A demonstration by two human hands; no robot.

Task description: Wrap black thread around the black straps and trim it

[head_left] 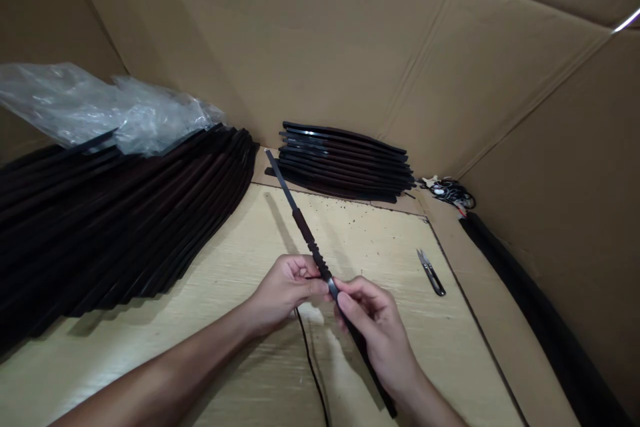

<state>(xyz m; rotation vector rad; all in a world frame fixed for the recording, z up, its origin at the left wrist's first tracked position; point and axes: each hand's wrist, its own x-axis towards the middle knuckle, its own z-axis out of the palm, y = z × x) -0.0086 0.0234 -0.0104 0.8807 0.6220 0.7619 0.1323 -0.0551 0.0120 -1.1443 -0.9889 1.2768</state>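
My left hand (285,287) and my right hand (373,327) both grip a long, flat black strip (300,223) near its middle, with the strip slanting from the far left to the near right. Part of it is wrapped in dark brown material. A small silver piece (333,288) shows on the strip between my hands. A thin black cord (310,360) runs from under my left hand towards the near edge of the view. Small thread snips (431,272) lie open to the right of my right hand on a pale wooden board (380,240).
A large fanned pile of dark strips (115,227) lies at left under crumpled clear plastic (105,110). A smaller stack (345,163) sits behind the board. Cardboard walls (545,113) surround the area, with a long black bundle (545,320) and a small tangle (447,192) at right.
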